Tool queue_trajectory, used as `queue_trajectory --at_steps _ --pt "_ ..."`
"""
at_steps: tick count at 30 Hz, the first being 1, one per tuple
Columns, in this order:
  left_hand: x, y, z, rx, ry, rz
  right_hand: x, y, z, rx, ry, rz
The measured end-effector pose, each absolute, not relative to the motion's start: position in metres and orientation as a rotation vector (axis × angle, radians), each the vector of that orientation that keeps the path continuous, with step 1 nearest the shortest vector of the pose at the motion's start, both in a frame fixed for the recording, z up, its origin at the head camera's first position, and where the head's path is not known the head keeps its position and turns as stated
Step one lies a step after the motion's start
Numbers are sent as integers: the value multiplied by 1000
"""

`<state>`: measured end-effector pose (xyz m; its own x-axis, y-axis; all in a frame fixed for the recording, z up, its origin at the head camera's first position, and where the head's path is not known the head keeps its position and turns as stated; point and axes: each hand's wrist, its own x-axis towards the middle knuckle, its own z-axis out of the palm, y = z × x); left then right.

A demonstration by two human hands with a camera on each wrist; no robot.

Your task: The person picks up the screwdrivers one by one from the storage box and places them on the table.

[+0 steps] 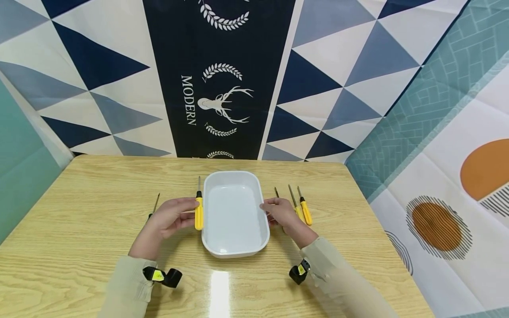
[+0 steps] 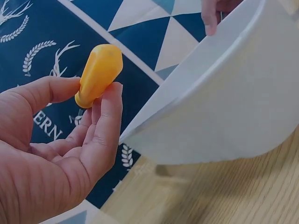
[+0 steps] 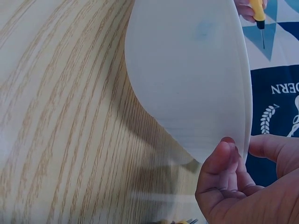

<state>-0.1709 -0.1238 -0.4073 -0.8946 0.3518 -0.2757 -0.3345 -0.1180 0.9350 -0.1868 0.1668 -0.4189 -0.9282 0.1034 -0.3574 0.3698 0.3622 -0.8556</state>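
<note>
My left hand [image 1: 172, 215] pinches a screwdriver [image 1: 199, 214] by its yellow handle between thumb and fingers. Its thin metal shaft points away, towards the back of the table. In the left wrist view, the yellow handle [image 2: 100, 70] shows end-on, just left of the tray. Between the hands is a white rectangular tray [image 1: 236, 212] with rounded corners and nothing inside. My right hand [image 1: 283, 213] grips the tray's right rim, thumb on one side and fingers underneath, as the right wrist view shows. Whether the tray's base touches the table cannot be told.
Right of the tray, two yellow-handled screwdrivers [image 1: 305, 212] [image 1: 294, 201] lie on the wooden table [image 1: 99, 229]. Another shaft [image 1: 276, 191] shows behind my right hand. A further screwdriver [image 1: 156, 203] lies partly hidden by my left hand. Patterned cloth [image 1: 216, 110] stands along the table's back edge.
</note>
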Motion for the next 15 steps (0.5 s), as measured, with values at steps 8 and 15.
queue_trajectory --at_steps 8,15 --pt "-170 -139 -413 -46 1767 2011 -188 167 -421 422 2390 -1578" --pt "-168 -151 -415 -80 1871 1943 -188 167 -419 445 2377 -1586"
